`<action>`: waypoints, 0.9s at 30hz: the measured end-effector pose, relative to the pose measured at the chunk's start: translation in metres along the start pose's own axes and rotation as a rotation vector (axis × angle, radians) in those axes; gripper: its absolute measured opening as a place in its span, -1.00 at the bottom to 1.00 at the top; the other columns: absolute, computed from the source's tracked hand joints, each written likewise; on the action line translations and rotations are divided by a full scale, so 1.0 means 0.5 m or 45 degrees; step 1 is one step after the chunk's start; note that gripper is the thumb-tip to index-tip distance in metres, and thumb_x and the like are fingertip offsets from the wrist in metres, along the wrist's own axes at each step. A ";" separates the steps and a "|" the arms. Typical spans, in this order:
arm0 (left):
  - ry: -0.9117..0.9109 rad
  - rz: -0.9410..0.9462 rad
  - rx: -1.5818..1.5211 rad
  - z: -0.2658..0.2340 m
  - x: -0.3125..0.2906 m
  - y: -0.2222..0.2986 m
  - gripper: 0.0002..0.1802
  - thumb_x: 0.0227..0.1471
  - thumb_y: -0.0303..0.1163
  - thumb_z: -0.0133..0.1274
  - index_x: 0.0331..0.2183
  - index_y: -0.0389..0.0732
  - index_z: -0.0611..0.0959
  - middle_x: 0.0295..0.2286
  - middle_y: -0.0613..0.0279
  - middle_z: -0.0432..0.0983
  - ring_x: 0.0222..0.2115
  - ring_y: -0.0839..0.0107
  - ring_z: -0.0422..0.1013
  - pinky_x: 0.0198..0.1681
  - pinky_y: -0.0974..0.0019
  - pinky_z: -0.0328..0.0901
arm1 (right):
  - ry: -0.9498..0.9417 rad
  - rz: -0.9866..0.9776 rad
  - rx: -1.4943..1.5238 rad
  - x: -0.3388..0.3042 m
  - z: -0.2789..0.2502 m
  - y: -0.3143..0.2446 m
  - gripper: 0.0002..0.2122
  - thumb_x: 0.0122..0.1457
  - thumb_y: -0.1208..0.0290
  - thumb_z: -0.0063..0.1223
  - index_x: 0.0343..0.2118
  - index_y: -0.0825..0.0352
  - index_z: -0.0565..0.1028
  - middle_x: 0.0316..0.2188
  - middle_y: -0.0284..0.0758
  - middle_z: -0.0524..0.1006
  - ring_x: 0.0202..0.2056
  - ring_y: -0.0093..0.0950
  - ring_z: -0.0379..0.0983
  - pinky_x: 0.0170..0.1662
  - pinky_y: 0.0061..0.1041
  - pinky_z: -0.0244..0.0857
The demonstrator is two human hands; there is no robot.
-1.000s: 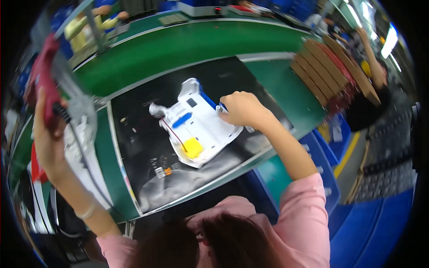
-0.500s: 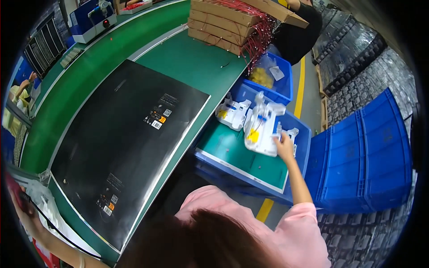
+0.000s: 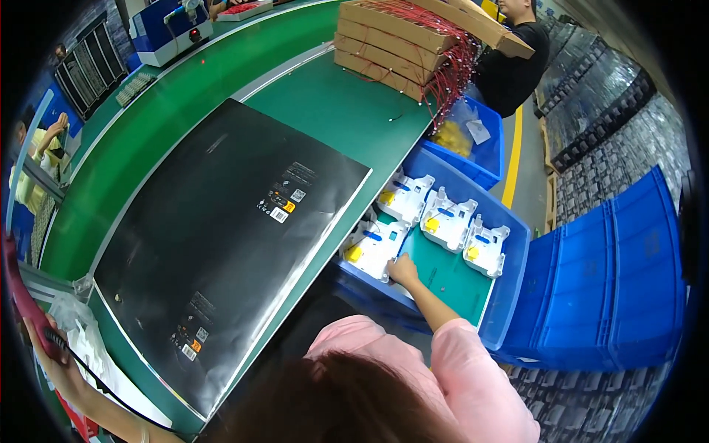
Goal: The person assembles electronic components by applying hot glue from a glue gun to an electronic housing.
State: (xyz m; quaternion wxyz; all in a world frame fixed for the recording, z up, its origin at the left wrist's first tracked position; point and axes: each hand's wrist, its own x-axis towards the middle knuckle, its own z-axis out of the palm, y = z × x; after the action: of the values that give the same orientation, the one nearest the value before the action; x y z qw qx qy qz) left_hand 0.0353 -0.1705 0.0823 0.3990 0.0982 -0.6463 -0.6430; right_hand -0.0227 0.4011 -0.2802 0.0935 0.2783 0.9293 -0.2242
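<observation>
At the far left, my left hand (image 3: 50,343) is closed around a dark pink handheld tool (image 3: 13,284) with a black cord. My right hand (image 3: 403,270) grips the near edge of a white plastic housing (image 3: 378,247) with a yellow piece and a blue piece on it. That housing lies at the left side of a large blue crate (image 3: 515,280). Similar white housings, such as the one (image 3: 447,221) in the middle and the one (image 3: 485,251) at the right, lie on a green sheet (image 3: 450,272) inside the crate.
A black printed sheet (image 3: 221,244) covers much of the green table (image 3: 310,100). Cardboard boxes (image 3: 384,44) with red wires stand at its far end. A smaller blue bin (image 3: 487,148) adjoins the crate; stacked blue crates (image 3: 591,280) stand right. A person (image 3: 517,66) works beyond.
My right hand has carried the white housing leftward and down from above the crate to its left side, still gripping it. My left hand keeps its hold on the tool. The view has shifted slightly.
</observation>
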 end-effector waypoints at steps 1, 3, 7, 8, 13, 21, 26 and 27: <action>-0.030 0.022 0.075 -0.003 0.002 -0.003 -0.60 0.02 -0.45 -0.30 -0.04 -0.10 0.30 -0.36 0.28 0.23 -0.52 0.74 0.12 -0.65 0.76 -0.06 | -0.004 0.033 0.021 0.005 0.013 0.005 -0.55 -0.09 0.22 -0.13 -0.37 0.64 0.25 -0.52 0.12 0.41 -0.48 -0.13 0.42 -0.38 -0.27 0.30; -0.048 0.043 0.160 -0.015 0.006 -0.009 -0.59 0.02 -0.46 -0.31 -0.03 -0.10 0.29 -0.36 0.28 0.23 -0.52 0.74 0.12 -0.63 0.75 -0.06 | -0.250 0.154 0.212 0.003 -0.009 -0.009 -0.49 -0.06 0.18 -0.15 -0.30 0.66 0.17 -0.52 0.07 0.43 -0.57 -0.20 0.44 -0.46 -0.34 0.33; -0.048 0.100 0.153 -0.045 0.011 -0.012 -0.58 0.02 -0.45 -0.31 -0.02 -0.09 0.27 -0.36 0.27 0.24 -0.53 0.75 0.12 -0.64 0.74 -0.06 | -0.546 0.098 0.075 -0.010 -0.078 -0.060 -0.46 -0.01 0.03 -0.24 -0.45 0.62 0.33 -0.66 -0.03 0.44 -0.65 -0.30 0.43 -0.57 -0.46 0.32; -0.013 0.054 0.161 -0.029 -0.005 -0.005 -0.61 0.02 -0.42 -0.30 -0.05 -0.10 0.30 -0.38 0.27 0.28 -0.58 0.76 0.11 -0.67 0.73 -0.09 | -0.716 0.108 -0.042 0.000 -0.102 -0.071 -0.46 0.00 0.00 -0.26 -0.53 0.58 0.38 -0.69 -0.07 0.45 -0.66 -0.31 0.42 -0.59 -0.47 0.30; -0.111 -0.172 0.279 0.071 -0.033 -0.023 -0.65 -0.03 -0.09 -0.16 -0.42 -0.21 0.43 -0.63 0.35 0.37 -0.84 0.77 0.02 -0.81 0.67 -0.19 | -1.173 -0.465 0.095 -0.061 -0.358 -0.246 -0.64 0.01 0.08 -0.14 -0.50 0.33 0.50 -0.83 -0.43 0.30 -0.79 -0.70 0.18 -0.72 -0.71 0.03; -0.497 -0.633 0.073 0.237 -0.153 -0.022 -0.71 -0.03 -0.20 -0.11 -0.43 -0.28 0.39 -0.59 0.30 0.34 -0.61 0.58 0.29 -0.56 0.51 0.21 | -1.436 -1.283 0.589 -0.303 -0.408 -0.632 -0.68 0.03 0.40 -0.12 -0.13 0.37 0.29 -0.40 -0.33 0.43 -0.33 -0.62 0.34 -0.31 -0.65 0.23; -0.665 -0.548 -0.084 0.257 -0.226 -0.065 -0.70 -0.06 -0.36 -0.05 -0.28 -0.33 0.33 -0.44 0.30 0.35 -0.43 0.60 0.28 -0.38 0.50 0.23 | -2.020 -1.360 0.852 -0.344 -0.250 -0.775 -0.26 -0.17 -0.02 -0.01 -0.04 0.50 0.11 -0.14 -0.14 0.28 -0.12 -0.38 0.24 -0.10 -0.45 0.16; -0.658 -0.591 -0.065 0.258 -0.221 -0.062 -0.69 -0.06 -0.34 -0.04 -0.30 -0.33 0.32 -0.45 0.27 0.35 -0.44 0.61 0.28 -0.40 0.51 0.23 | -2.163 -1.251 1.157 -0.367 -0.236 -0.801 -0.29 -0.14 0.03 -0.05 -0.04 0.52 0.09 -0.08 -0.09 0.21 -0.05 -0.30 0.18 -0.06 -0.37 0.14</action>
State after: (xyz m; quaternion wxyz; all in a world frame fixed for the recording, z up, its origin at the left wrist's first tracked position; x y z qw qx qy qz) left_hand 0.0141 -0.0075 0.0298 0.0676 0.0663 -0.6702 -0.7361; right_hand -0.1004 0.0709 0.0248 0.4951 -0.3623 0.4006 -0.6806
